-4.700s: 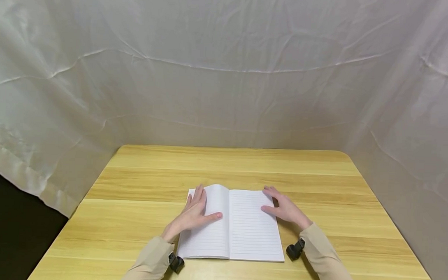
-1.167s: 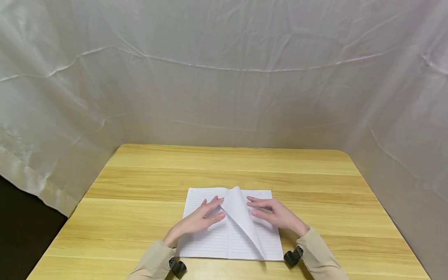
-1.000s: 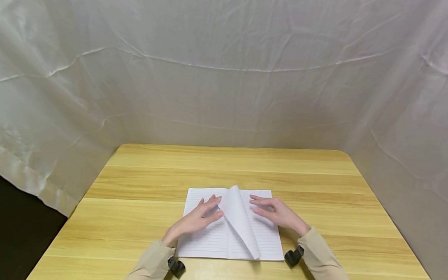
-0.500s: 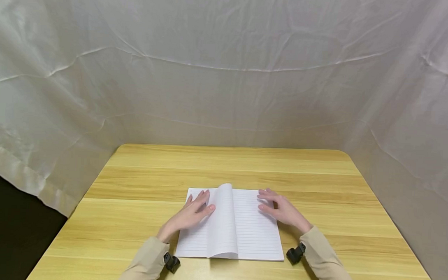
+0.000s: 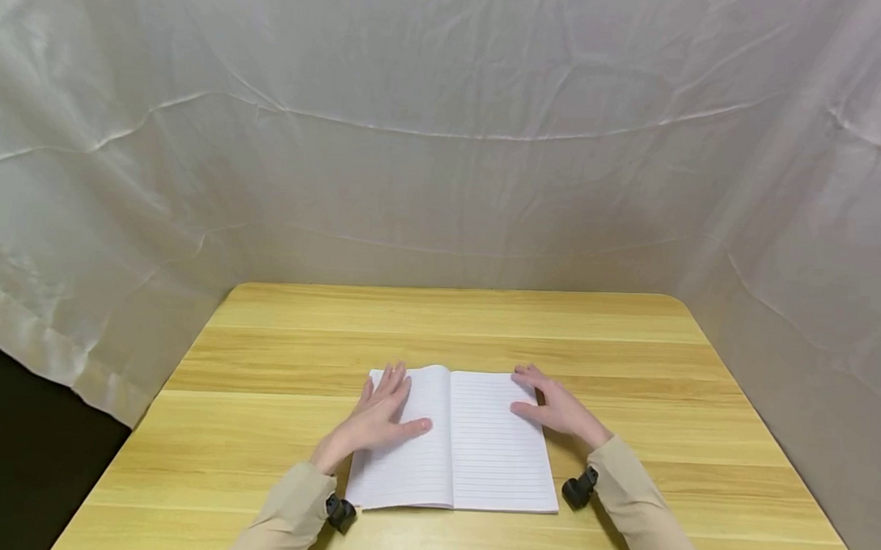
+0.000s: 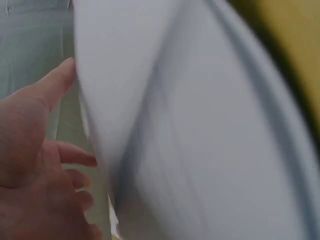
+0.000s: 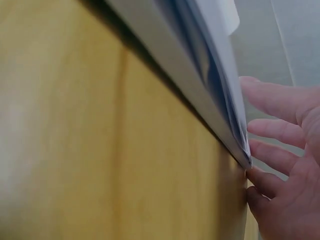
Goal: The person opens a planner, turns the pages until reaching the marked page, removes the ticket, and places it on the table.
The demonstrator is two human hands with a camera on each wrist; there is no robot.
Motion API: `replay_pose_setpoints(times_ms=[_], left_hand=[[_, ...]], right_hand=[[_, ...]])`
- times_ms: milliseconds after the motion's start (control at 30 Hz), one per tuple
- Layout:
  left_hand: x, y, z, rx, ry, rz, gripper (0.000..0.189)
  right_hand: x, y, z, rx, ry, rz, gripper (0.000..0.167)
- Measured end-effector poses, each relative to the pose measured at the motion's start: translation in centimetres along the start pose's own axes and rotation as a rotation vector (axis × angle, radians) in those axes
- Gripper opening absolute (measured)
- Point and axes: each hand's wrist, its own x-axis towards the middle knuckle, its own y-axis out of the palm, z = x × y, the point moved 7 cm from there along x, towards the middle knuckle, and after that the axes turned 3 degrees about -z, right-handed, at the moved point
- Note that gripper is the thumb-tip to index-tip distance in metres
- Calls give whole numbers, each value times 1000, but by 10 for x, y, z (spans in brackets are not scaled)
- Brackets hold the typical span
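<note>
A lined notebook (image 5: 503, 455) lies open on the wooden table, its left leaves bulging a little near the spine. My left hand (image 5: 377, 422) rests spread on the left page (image 5: 412, 472), thumb pointing toward the spine. In the left wrist view, the white page (image 6: 210, 125) fills much of the frame, with the left hand (image 6: 37, 155) along its edge. Around the upper outer edge of the right page, my right hand (image 5: 563, 413) touches the paper with loosely extended fingers. The right wrist view shows the stacked page edges (image 7: 165, 62) close to the right hand (image 7: 290, 155).
The light wooden table (image 5: 439, 323) extends behind and to both sides of the notebook. Pale fabric (image 5: 443, 194) hangs around its back and sides. A small black camera sits on each wrist, one of them the left wrist camera (image 5: 341, 514).
A lifted leaf between the hands has swung from right to left and now lies on the left side under my left hand. The right hand has drawn back to the right edge.
</note>
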Motion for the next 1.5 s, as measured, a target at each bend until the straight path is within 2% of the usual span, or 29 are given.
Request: replay_pose_setpoints(times_ms=[233,467,633,933,1200,1333,1500], left_hand=[[0,10,-12,-13,93,82,88],[1,14,-8,-15,104,124,87],[1,16,-4,6,91,156,89],[1,16,-4,-12,85,178,91],[1,16,-3,-1,94,176,92],[1,16,-3,-5,92,175,92],[1,15,-3,-13,88,173,91]], right_hand=[[11,1,-4,-36,-14,-12,62],[17,2,-6,-39,-10,6,66],[19,-1,-6,-42,11,-9,60],[21,-9,-3,-42,26,-127,47],[22,-18,-3,1,67,-285,19],[21,-21,-2,8,53,-342,6],[19,-21,4,33,-1,-350,4]])
